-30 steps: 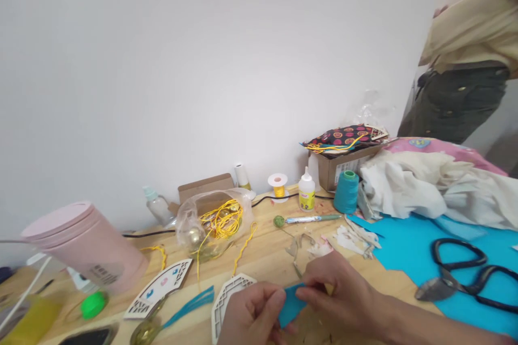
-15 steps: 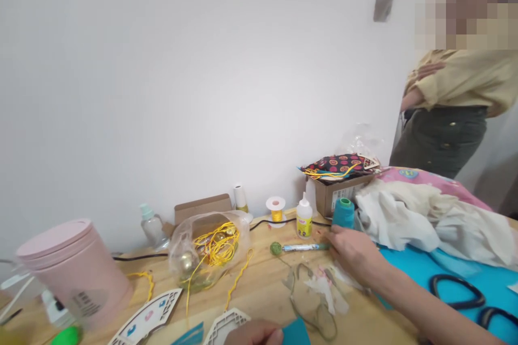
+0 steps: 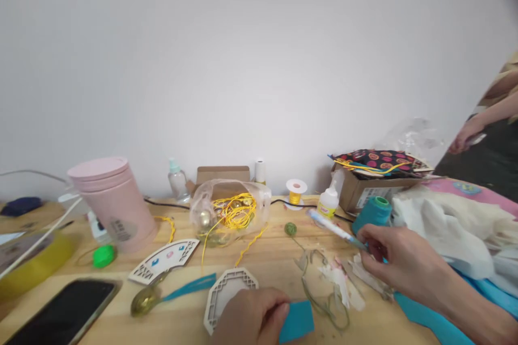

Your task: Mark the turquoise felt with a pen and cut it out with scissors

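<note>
My right hand (image 3: pixel 399 256) is closed around one end of a white and blue pen (image 3: pixel 329 223), which is lifted and tilted above the table. Near the front edge of the view, my left hand (image 3: pixel 254 315) pinches a small flat blue piece of fabric or paper (image 3: pixel 297 321) between thumb and finger. Beside and partly under that hand lies a pale octagonal lattice frame (image 3: pixel 212 302) with a twisted yellow cord (image 3: pixel 251 245). Close to the right hand stand a teal thread cone (image 3: pixel 371 214) and a white glue bottle (image 3: pixel 328 199). A small green ball of thread (image 3: pixel 290 229) rests left of the pen.
A clear bag (image 3: pixel 196 213) holds yellow cord and gold bells. On the left are a pink canister (image 3: pixel 113 205), a phone (image 3: pixel 65 310), yellow tape (image 3: pixel 44 264) and a fan-shaped piece (image 3: pixel 164 261). Rightward sit a cardboard box (image 3: pixel 364 194), white cloth (image 3: pixel 445 226) and a standing person (image 3: pixel 465 164).
My right hand has picked the pen up off the table and drawn it nearer. The view has turned left, showing the phone and tape. My left hand still holds the blue piece.
</note>
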A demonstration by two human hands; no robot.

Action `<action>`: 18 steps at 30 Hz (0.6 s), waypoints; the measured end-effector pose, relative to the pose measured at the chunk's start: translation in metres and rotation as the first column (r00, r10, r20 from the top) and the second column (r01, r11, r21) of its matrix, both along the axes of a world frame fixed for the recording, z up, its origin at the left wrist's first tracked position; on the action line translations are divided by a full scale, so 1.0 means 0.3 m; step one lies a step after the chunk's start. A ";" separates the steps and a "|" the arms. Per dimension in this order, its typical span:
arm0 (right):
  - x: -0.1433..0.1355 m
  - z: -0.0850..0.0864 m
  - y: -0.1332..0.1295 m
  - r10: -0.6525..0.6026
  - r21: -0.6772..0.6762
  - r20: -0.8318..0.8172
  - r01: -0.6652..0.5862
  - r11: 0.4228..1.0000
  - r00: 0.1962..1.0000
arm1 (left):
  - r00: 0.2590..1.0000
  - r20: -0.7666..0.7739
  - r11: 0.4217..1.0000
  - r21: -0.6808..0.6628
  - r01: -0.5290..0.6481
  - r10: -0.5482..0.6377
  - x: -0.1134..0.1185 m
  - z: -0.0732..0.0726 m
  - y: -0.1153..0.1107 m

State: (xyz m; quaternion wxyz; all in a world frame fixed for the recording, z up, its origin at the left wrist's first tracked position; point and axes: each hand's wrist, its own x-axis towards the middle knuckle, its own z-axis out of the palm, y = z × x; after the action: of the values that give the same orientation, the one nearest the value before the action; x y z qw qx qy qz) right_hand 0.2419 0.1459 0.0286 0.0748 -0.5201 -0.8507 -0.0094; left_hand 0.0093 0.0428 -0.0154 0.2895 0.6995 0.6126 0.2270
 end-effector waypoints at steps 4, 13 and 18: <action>-0.062 -0.042 -0.086 0.055 -0.271 -0.553 -0.243 0.931 0.831 | 0.981 -0.182 0.997 0.017 0.075 -0.070 0.006 -0.010 -0.018; -0.191 -0.190 -0.209 -0.346 -0.607 -0.782 -0.507 0.612 0.519 | 0.908 -0.389 0.988 -0.052 0.145 -0.154 0.030 -0.005 -0.021; -0.184 -0.206 -0.177 -0.260 -0.558 -0.779 -0.441 0.703 0.571 | 0.889 -0.396 0.973 -0.067 0.223 -0.231 0.019 -0.018 -0.023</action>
State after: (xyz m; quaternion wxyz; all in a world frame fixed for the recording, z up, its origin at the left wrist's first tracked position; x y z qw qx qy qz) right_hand 0.1867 0.0927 -0.0332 0.2531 -0.4008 -0.6793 0.5602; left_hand 0.0148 0.0360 -0.0207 0.1891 0.7950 0.5752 0.0375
